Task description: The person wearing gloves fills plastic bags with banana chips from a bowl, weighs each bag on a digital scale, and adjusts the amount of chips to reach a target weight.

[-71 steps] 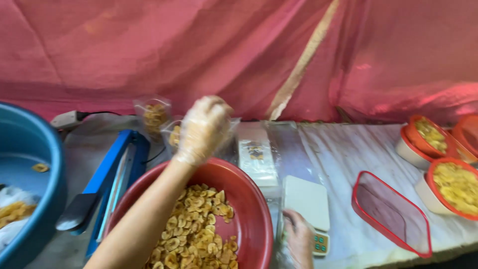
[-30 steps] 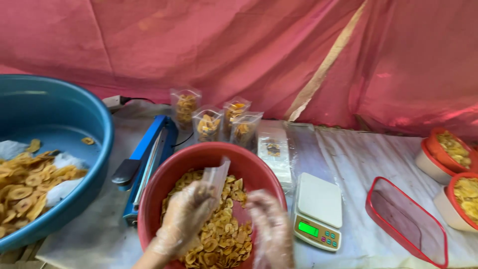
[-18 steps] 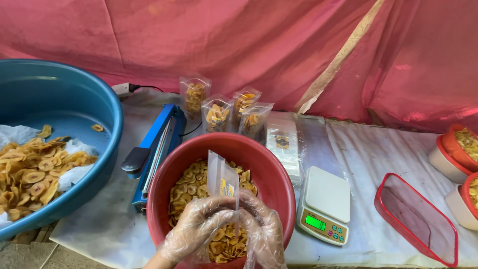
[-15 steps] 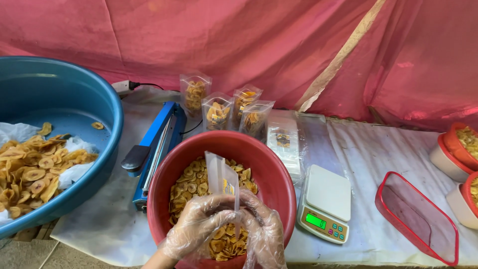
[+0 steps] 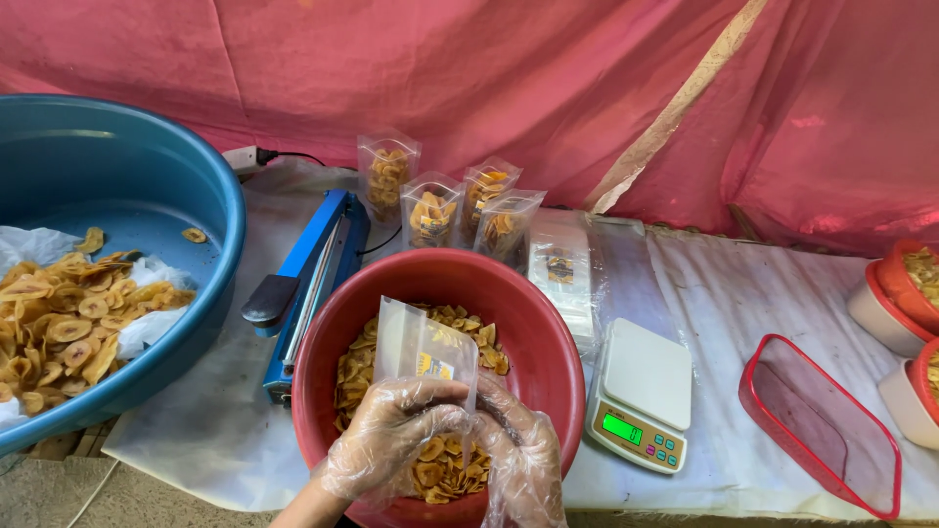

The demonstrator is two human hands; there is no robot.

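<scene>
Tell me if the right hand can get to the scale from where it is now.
Probably yes. The right hand is at the pouch over the red bowl, and the scale sits just to its right on the table, with nothing between them. It would have to let go of the pouch first.

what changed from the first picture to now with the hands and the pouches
The left hand came back from the filled pouches at the rear, down over the red bowl. Both gloved hands now hold an empty clear pouch above the banana chips; the right hand left the scale. Bowl, blue sealer and blue tub stayed put.
</scene>
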